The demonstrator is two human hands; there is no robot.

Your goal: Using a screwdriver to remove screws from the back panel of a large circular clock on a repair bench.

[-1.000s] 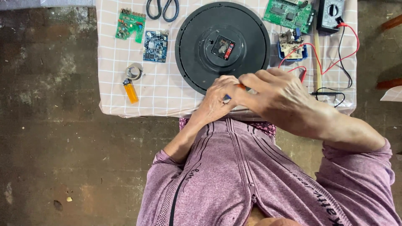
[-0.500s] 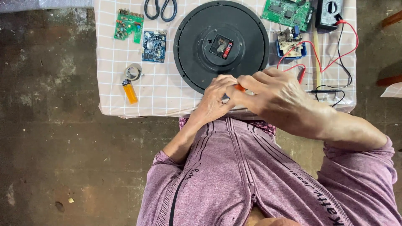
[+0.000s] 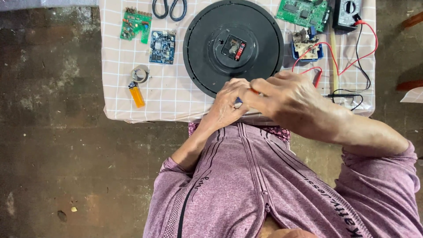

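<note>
Both hands meet at the near edge of the surface (image 3: 176, 94), just below the round black clock back (image 3: 233, 46). The left hand (image 3: 227, 105) and right hand (image 3: 291, 99) press their fingers together, pinching a small object (image 3: 238, 102), mostly hidden, between them.

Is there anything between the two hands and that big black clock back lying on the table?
Nothing visible. The left hand and right hand meet over the near rim of the clock back, pinching a small item, hard to identify, with no other object between.
</note>
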